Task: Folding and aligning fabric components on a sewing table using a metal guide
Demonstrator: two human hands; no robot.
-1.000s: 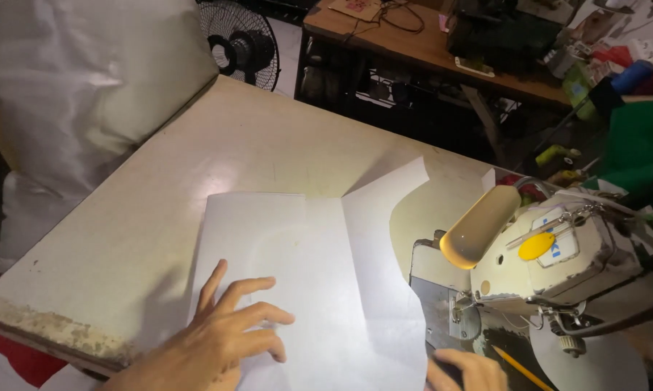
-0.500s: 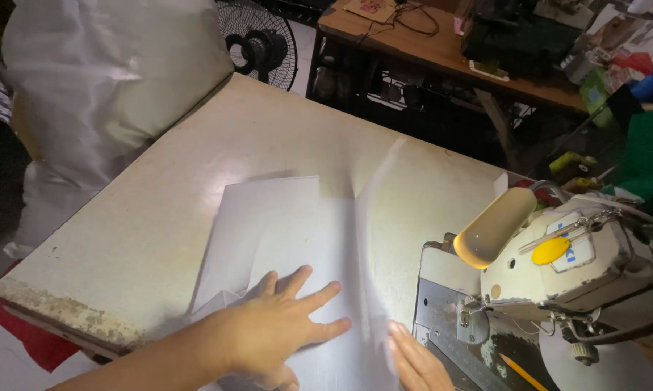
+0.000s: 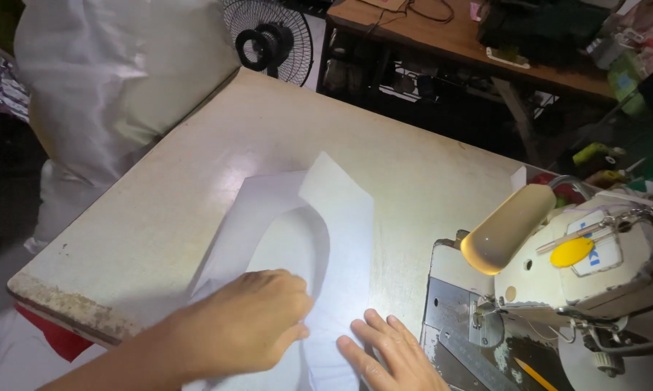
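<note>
Left hand (image 3: 250, 326) palm down on the white fabric piece (image 3: 319, 239), fingers curled loosely; whether they pinch the cloth or only press it is hard to tell from above. Right hand (image 3: 391, 355) flat and open, fingers spread, pressing the same piece at its near edge, just beside the sewing machine's metal bed (image 3: 449, 318).

Fabric lies on the cream sewing table (image 3: 196, 188), near its front edge. 1 part of the cloth is folded up and over, standing in a loose arch above the left hand, its far corner pointing away from the person.

To the right: white industrial sewing machine (image 3: 601, 261), lit lamp head (image 3: 507, 228) over the needle area, yellow pencil (image 3: 535, 374) on the bed.

Far side: black standing fan (image 3: 268, 43), large white plastic bag (image 3: 116, 80) at left, wooden workbench (image 3: 442, 36) behind.
</note>
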